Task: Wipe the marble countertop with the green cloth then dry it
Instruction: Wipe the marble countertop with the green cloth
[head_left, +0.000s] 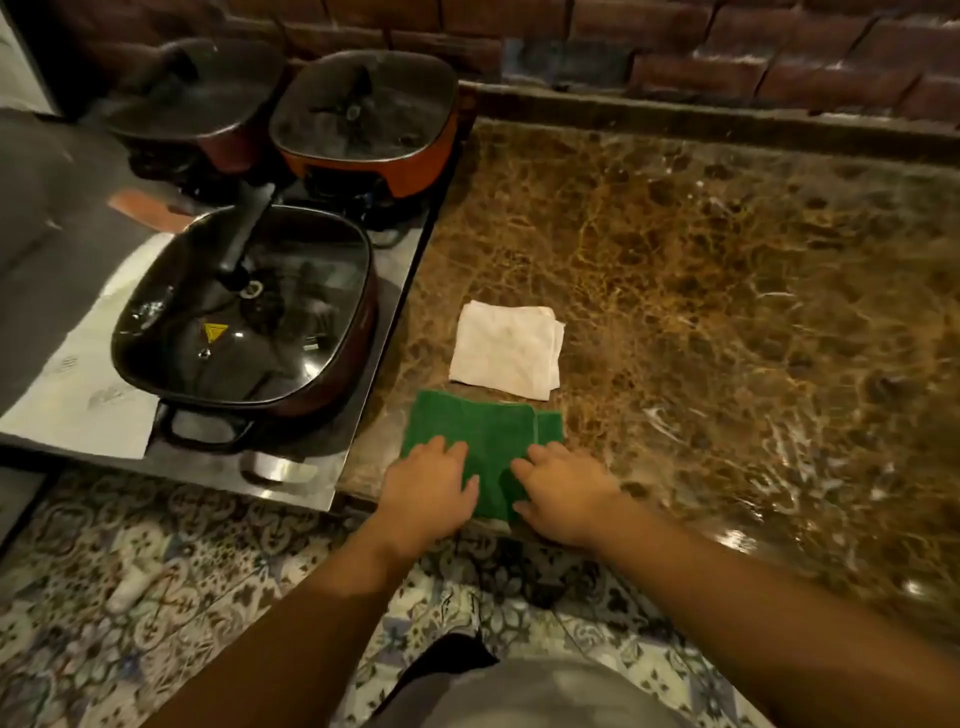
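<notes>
Beside the stove, at the marble table's (701, 270) near edge, we press both hands, left (426, 493) and right (563, 496), fingers flat, on the green cloth (485, 441); wet streaks glisten, white cloth (506, 351) seemingly unused, drying apparently ahead.

three lidded pans are seen on a stovetop (374, 291) in the left half of the frame. the nearest, a dark square pan with a glass lid (244, 312), is set at centre left; an orange square pan (366, 124) and a dark round pot (192, 98) are placed behind it at upper left. a brick wall (727, 47) is seen along the top, and a patterned tile floor (156, 587) fills the lower left.
</notes>
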